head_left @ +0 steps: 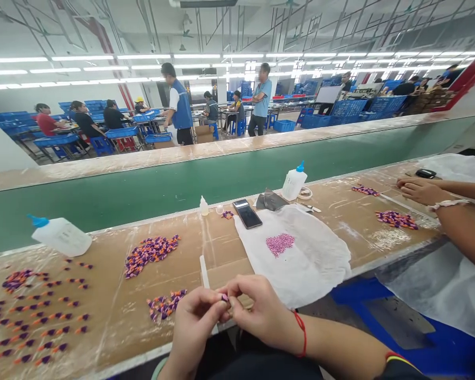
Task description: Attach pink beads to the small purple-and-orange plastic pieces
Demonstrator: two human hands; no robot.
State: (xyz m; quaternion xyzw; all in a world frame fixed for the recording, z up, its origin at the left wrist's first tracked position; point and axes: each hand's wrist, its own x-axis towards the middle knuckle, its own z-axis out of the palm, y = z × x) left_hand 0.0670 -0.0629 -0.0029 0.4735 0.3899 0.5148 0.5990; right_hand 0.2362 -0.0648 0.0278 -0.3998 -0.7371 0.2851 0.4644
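Note:
My left hand (pixel 196 324) pinches a small purple piece (pixel 225 297) between thumb and forefinger. The fingertips of my right hand (pixel 257 311), also closed, meet on the same piece from the other side. Most of it is hidden by the fingers. Just behind my left hand lies a small pile of purple and orange pieces (pixel 164 305); a larger pile of the same kind (pixel 152 254) is farther back. To the right, small pink pieces (pixel 280 244) are heaped on a white cloth (pixel 312 264). A white strip (pixel 204 272) runs along the table beyond my hands.
Spaced-out purple and orange pieces (pixel 35 319) cover the table's left side. White bottles with blue caps (pixel 65 237) (pixel 295 182), a dropper bottle (pixel 203 206) and a phone (pixel 247 214) stand or lie farther back. A co-worker's hands (pixel 419 190) are at right.

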